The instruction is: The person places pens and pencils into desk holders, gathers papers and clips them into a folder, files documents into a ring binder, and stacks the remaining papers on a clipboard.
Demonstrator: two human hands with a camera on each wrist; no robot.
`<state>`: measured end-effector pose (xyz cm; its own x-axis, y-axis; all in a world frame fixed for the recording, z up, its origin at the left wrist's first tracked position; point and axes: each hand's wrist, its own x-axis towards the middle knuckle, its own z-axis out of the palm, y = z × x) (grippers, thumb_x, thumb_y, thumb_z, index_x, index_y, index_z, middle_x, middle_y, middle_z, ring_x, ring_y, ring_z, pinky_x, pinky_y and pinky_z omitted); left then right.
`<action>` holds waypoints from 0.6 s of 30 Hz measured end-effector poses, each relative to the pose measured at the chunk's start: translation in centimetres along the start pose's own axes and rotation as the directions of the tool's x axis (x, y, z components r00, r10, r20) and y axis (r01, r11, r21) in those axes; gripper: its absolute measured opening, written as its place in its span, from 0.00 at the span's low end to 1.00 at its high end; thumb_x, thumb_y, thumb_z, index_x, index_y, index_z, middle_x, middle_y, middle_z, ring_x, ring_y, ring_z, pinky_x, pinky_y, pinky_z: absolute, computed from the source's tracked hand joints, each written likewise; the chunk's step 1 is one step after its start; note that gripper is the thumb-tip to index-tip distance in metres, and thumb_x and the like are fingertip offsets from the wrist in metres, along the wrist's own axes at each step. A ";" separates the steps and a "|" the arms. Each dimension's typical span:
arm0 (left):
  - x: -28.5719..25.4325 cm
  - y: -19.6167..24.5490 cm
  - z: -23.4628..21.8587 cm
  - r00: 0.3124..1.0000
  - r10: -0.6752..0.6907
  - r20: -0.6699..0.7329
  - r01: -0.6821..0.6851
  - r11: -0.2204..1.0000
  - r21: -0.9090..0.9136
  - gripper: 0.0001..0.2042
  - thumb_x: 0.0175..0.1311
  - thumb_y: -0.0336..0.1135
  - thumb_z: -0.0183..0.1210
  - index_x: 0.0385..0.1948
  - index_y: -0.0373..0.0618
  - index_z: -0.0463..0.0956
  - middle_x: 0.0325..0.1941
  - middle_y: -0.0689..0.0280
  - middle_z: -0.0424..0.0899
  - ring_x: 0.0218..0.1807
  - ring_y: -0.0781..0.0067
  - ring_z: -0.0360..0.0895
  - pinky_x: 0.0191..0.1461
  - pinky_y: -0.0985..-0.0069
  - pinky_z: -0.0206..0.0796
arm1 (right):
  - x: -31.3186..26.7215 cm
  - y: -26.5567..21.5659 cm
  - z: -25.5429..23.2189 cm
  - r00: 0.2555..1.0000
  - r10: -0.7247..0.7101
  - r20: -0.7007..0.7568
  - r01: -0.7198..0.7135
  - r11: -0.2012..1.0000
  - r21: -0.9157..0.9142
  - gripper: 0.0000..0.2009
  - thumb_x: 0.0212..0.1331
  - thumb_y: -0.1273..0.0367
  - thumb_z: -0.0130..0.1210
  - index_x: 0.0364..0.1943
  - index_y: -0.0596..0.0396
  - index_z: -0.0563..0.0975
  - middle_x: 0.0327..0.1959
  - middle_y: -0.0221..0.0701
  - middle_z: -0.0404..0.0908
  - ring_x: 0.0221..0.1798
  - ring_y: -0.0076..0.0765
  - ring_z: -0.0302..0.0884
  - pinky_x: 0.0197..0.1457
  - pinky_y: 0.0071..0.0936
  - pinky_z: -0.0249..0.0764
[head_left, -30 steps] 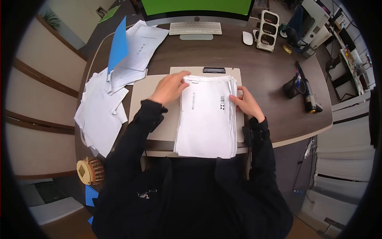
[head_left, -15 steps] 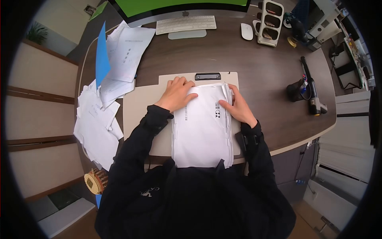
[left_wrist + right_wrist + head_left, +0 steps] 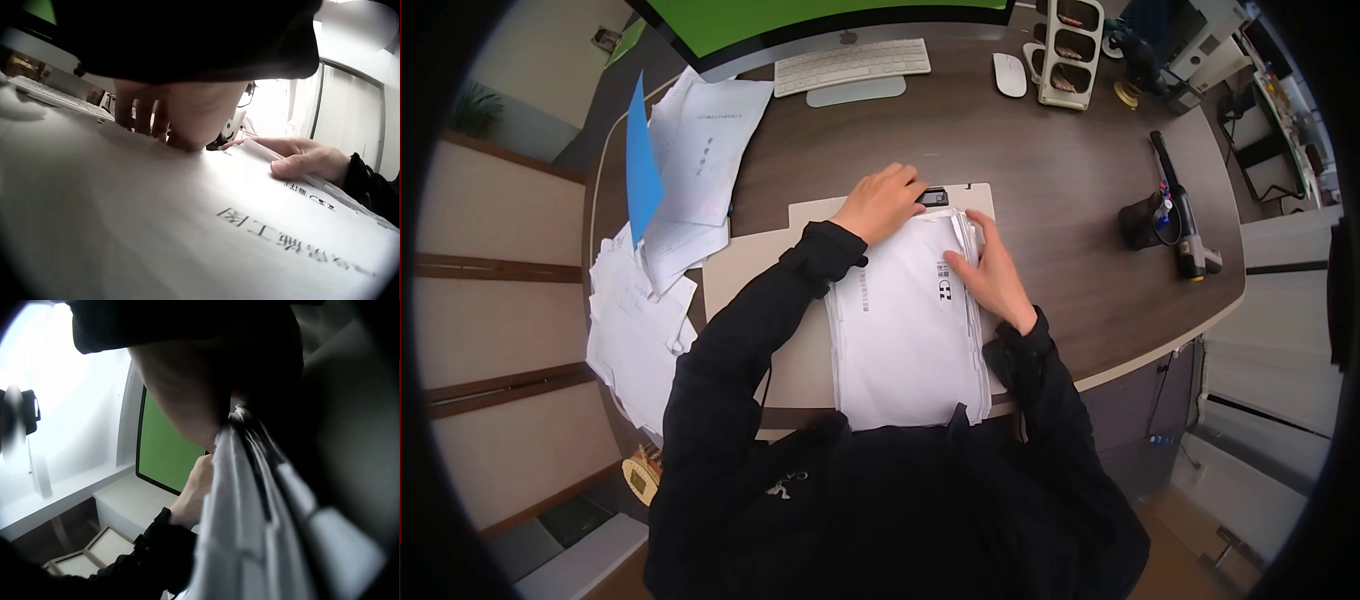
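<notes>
While arms (image 3: 735,310) (image 3: 1050,385) reach forward, hands (image 3: 880,204) (image 3: 1000,280) border papers (image 3: 905,340).

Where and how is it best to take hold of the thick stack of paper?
Best by both long sides, coming from left and right, thumbs on top, fingers against the edges, as the right hand does near the far corner. The stack of paper lies flat, and its right edge is uneven, so a one-sided pull might let sheets slide.

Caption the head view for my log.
Left hand at the clipboard's black clip, right hand gripping a thick paper stack by its edge.
</notes>
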<state>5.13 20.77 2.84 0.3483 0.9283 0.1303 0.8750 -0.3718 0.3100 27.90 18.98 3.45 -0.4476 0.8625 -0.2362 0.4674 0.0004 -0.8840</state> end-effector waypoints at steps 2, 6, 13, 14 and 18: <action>0.0 0.0 0.2 0.999 0.043 0.000 -0.043 0.998 0.042 0.13 0.61 0.36 0.57 0.46 0.43 0.76 0.43 0.64 0.75 0.47 0.62 0.74 0.48 0.68 0.70 | -0.4 1.2 0.6 0.994 -0.061 -0.087 0.058 0.997 -0.043 0.26 0.56 0.68 0.59 0.59 0.60 0.65 0.42 0.50 0.79 0.42 0.50 0.80 0.47 0.36 0.73; 0.2 -0.5 0.3 0.997 0.077 0.008 -0.077 0.993 0.094 0.11 0.62 0.33 0.54 0.43 0.42 0.77 0.39 0.62 0.77 0.45 0.62 0.76 0.45 0.68 0.72 | 0.0 1.4 0.5 1.000 -0.027 -0.015 0.029 0.980 0.199 0.16 0.59 0.71 0.57 0.49 0.65 0.72 0.33 0.35 0.81 0.35 0.26 0.78 0.39 0.24 0.73; 0.7 -0.7 0.0 0.994 0.095 -0.050 -0.092 0.994 0.059 0.11 0.58 0.29 0.52 0.42 0.44 0.78 0.37 0.62 0.80 0.43 0.61 0.78 0.45 0.68 0.72 | 3.4 1.4 -0.9 0.998 -0.052 -0.028 0.057 0.964 0.259 0.15 0.59 0.73 0.58 0.47 0.69 0.72 0.34 0.33 0.80 0.34 0.20 0.76 0.38 0.20 0.73; 0.6 -0.6 0.0 0.994 0.099 -0.052 -0.096 0.994 0.058 0.11 0.57 0.29 0.52 0.42 0.44 0.78 0.37 0.62 0.80 0.43 0.61 0.78 0.45 0.68 0.72 | 3.6 1.3 -1.0 0.998 -0.066 0.021 0.061 0.976 0.210 0.16 0.59 0.73 0.58 0.48 0.68 0.72 0.35 0.34 0.80 0.35 0.22 0.76 0.38 0.21 0.73; 0.4 -0.9 0.3 0.986 0.125 -0.113 -0.120 0.991 0.052 0.11 0.57 0.29 0.52 0.41 0.45 0.77 0.36 0.63 0.81 0.42 0.61 0.79 0.45 0.68 0.72 | 4.0 1.6 -0.9 0.998 -0.059 -0.013 0.060 0.987 0.146 0.17 0.59 0.72 0.58 0.49 0.68 0.71 0.36 0.36 0.80 0.36 0.24 0.77 0.39 0.22 0.74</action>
<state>4.59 21.44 2.39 0.4150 0.8677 0.2736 0.8431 -0.4798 0.2429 27.52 22.86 1.46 -0.4645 0.8674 -0.1783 0.3235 -0.0212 -0.9460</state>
